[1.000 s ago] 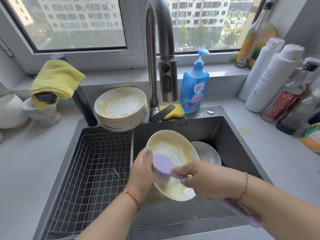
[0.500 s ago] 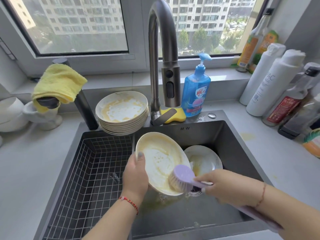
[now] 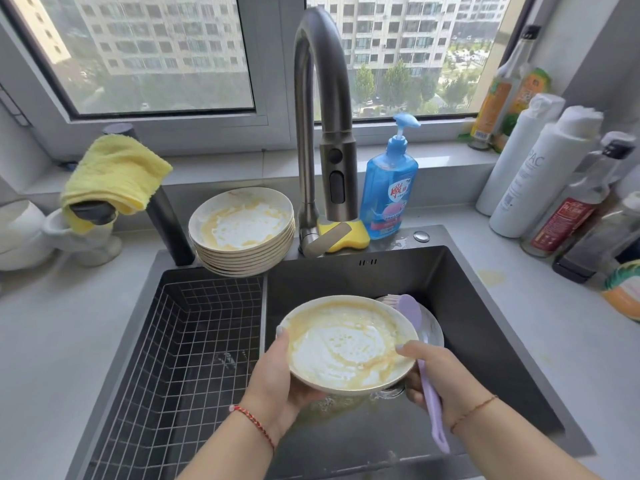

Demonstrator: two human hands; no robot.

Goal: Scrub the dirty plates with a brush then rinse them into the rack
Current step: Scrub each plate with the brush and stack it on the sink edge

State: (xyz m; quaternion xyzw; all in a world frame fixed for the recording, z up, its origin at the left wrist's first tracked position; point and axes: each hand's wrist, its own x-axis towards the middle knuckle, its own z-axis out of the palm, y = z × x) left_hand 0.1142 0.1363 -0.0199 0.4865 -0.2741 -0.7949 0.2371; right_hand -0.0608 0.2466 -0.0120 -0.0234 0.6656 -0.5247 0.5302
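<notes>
head view:
left hand (image 3: pixel 277 379): came in from bottom edge, fingers curled under the left rim of the dirty plate (image 3: pixel 349 344), thumb on the rim
dirty plate: held nearly level over the sink (image 3: pixel 485 306) basin, yellow smear around a white centre
right hand (image 3: pixel 440 379): gripped the purple brush (image 3: pixel 420 344) handle, fingertips touching the plate's right rim
brush: head pointed away, beyond the plate's far right edge, over a second plate (image 3: pixel 433 332) in the sink
plate stack (image 3: pixel 242 230): on the sink's back-left corner
rack (image 3: pixel 173 358): wire basket in the sink's left part
</notes>
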